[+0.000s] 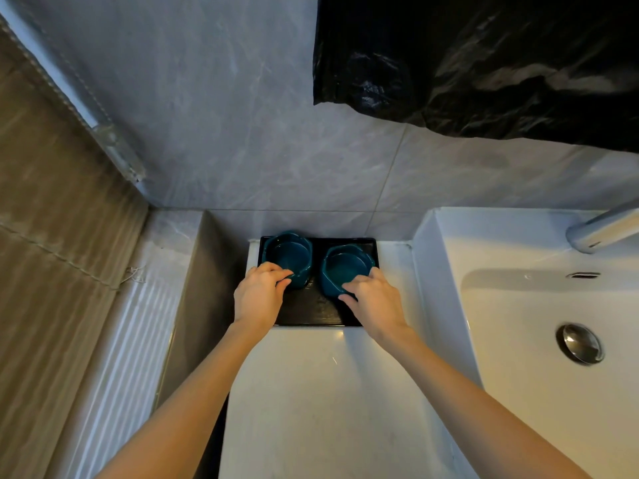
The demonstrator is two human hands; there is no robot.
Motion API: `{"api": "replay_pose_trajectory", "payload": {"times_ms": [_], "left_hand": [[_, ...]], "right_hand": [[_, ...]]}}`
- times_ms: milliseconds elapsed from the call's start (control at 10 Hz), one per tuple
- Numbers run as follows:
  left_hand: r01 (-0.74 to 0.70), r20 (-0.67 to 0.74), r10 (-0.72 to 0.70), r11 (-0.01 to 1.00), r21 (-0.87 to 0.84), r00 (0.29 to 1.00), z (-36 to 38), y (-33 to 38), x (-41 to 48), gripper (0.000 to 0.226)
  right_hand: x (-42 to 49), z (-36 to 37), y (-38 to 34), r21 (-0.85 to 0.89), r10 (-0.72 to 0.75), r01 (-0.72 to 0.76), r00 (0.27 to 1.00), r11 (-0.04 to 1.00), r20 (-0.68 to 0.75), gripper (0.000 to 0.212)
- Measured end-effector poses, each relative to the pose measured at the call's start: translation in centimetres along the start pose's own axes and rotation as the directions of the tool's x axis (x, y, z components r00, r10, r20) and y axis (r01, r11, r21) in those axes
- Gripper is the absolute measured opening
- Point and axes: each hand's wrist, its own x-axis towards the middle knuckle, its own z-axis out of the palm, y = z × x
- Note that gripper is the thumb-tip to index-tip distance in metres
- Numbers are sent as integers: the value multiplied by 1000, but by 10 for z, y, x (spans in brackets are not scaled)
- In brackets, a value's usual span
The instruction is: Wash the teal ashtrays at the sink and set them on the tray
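Two teal ashtrays sit side by side on a black tray (313, 311) at the back of the white counter. My left hand (257, 295) pinches the near rim of the left ashtray (288, 252). My right hand (373, 300) grips the near rim of the right ashtray (345, 266), which is tipped slightly toward me. Both bowls look hollow inside. The white sink basin (539, 305) lies to the right of the tray.
A chrome faucet spout (601, 231) reaches over the basin from the right edge, with a chrome drain stopper (580, 343) below it. Black plastic sheeting (484, 63) hangs on the marble wall above. A gap and a ribbed white panel (124, 357) border the counter's left side.
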Motion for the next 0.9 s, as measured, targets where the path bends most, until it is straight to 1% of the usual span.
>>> {"api": "replay_pose_trajectory", "payload": {"times_ms": [100,500,600,700,800,900], "left_hand": [[11,-7,-11,1000,0,1000,0,1,-1,29],[26,-5,-26,1000,-11,1000,6,10,-1,31],[28,22,-28,1000,2,999,5,10,-1,34],[5,68,-11,997,80,998,-2,13,-5,47],[-32,62,22,986,163,998,-16,15,-9,55],[-42,1,42,991,130,999,-38,17,-21,54]], "right_hand": [[9,-1,3,50,31,-30,999,998,-19,33],[18,-2,9,111,43,-45,999,993,24,35],[18,-5,7,104,56,-60,997,993,45,37],[15,-17,3,48,42,-46,996,998,74,46],[6,-33,-2,46,31,-32,999,998,39,49],[-10,-50,-6,82,19,-16,999,997,-33,45]]}}
